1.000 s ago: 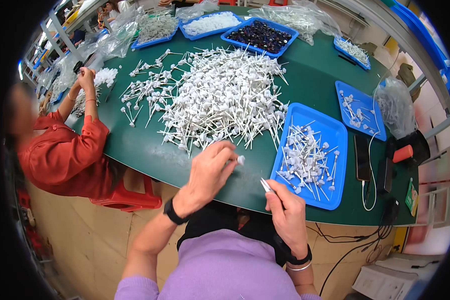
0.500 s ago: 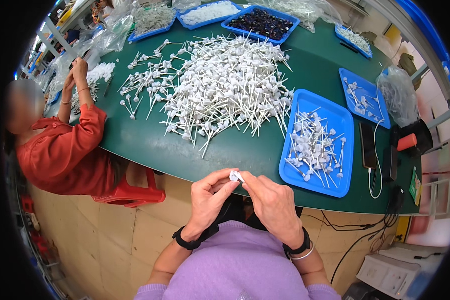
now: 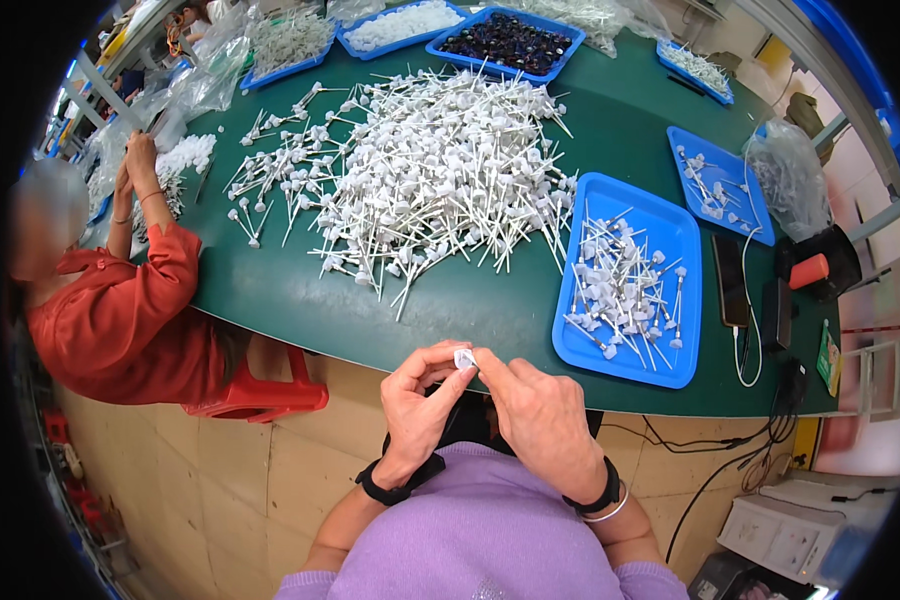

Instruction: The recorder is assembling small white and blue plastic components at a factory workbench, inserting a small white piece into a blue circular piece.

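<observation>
My left hand (image 3: 421, 405) pinches a small white piece with a rounded head (image 3: 463, 358) between thumb and fingers, near the table's front edge. Against its right side press the fingertips of my right hand (image 3: 540, 408); any stem is hidden by my fingers. Beyond my hands lies a large heap of white-headed pieces with thin white stems (image 3: 445, 165), loosely scattered at its left. To the right, a blue tray (image 3: 567, 335) holds several such pieces, some with a greyish metallic section below the head.
Another blue tray (image 3: 686, 150) with a few stemmed pieces sits farther right, near a phone (image 3: 731, 282) on a white cable. Trays of dark glossy parts (image 3: 510, 42) and white parts (image 3: 405, 28) line the back. A co-worker's red sleeve (image 3: 120, 325) is at left.
The white piece has turned slightly between my fingers, and my right fingertips have shifted on it. The whole view has moved a little. The co-worker's raised hands are slightly lower.
</observation>
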Available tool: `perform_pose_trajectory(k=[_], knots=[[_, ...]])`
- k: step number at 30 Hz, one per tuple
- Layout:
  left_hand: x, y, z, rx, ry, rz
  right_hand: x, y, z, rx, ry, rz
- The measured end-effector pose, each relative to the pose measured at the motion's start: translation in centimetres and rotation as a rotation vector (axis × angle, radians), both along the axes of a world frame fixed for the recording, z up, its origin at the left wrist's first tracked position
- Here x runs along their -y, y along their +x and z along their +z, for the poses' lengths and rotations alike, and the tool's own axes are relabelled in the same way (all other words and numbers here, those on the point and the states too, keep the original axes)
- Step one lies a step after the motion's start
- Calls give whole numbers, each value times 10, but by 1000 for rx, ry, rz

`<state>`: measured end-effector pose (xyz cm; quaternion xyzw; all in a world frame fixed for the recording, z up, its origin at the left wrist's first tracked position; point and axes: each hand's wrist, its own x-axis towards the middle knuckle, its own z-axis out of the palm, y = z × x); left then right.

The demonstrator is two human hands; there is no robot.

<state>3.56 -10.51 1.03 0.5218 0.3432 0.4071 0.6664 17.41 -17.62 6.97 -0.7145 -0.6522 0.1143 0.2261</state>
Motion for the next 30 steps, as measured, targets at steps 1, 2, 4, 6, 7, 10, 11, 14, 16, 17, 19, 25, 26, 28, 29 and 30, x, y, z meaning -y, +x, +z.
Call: perform_pose_trajectory(k=[1,2,4,6,7,10,11,14,16,17,19,25,26,28,29,30], knots=[[1,1,-2,17,5,11,0,-1,-1,-15,5,-9],[1,1,-3,33,11,23,0,-2,-4,-29,9,-18],[-1,2,-2,49,-19,2,0,-3,-7,-66,47,-31],[-3,2,-4,65,-25,-5,-1,0,-7,-110,120,-35],[-4,1,-6,72,-16,-2,-1,0,-5,-104,108,-30],[-5,1,-5,68,-17,-6,-1,1,0,-94,95,-16],[-6,1,-4,62,-22,-9,-2,1,-3,-96,107,-9],[-5,1,-4,77,-18,-8,-3,1,-5,-91,112,0],[-5,1,-4,62,-7,-13,-4,1,-5,-93,110,1],[-5,1,-4,55,-2,-15,-4,1,-5,-97,111,2],[-5,0,-5,54,0,-15,-5,1,-5,-99,114,2],[-5,1,-4,49,-2,-16,-5,1,-6,-103,110,4],[-5,1,-4,49,0,-15,-4,1,-6,-101,107,4],[-5,1,-4,44,2,-23,-4,2,-6,-104,102,2],[-4,1,-4,42,2,-26,-4,2,-5,-108,99,1],[-4,1,-4,40,9,-27,-4,2,-5,-112,96,-2]])
